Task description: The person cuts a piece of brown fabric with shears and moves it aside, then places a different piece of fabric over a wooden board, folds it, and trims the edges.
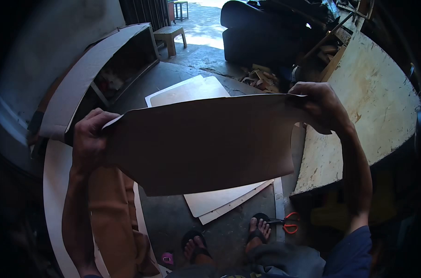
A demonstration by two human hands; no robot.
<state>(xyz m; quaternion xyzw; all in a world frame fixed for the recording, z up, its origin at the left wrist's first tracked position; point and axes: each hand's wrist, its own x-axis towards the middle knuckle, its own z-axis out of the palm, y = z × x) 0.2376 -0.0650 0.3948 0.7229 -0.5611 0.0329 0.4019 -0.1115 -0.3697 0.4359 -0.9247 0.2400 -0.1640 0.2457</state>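
Note:
A wide brown sheet, which looks like leather, is stretched out in front of me between both hands. My left hand grips its upper left corner, thumb on top, and the corner curls up there. At the upper right corner my right hand is closed on the same sheet. The lower edge hangs free, with angled cuts at the bottom corners. Behind and beneath it, pale flat panels lie on the floor, partly hidden by the sheet. Folded brown material lies below my left hand.
Scissors with orange handles lie beside my right foot, near a small pink object. To the right stands a worn pale tabletop. An open-sided box is at left. A stool and scraps are farther off.

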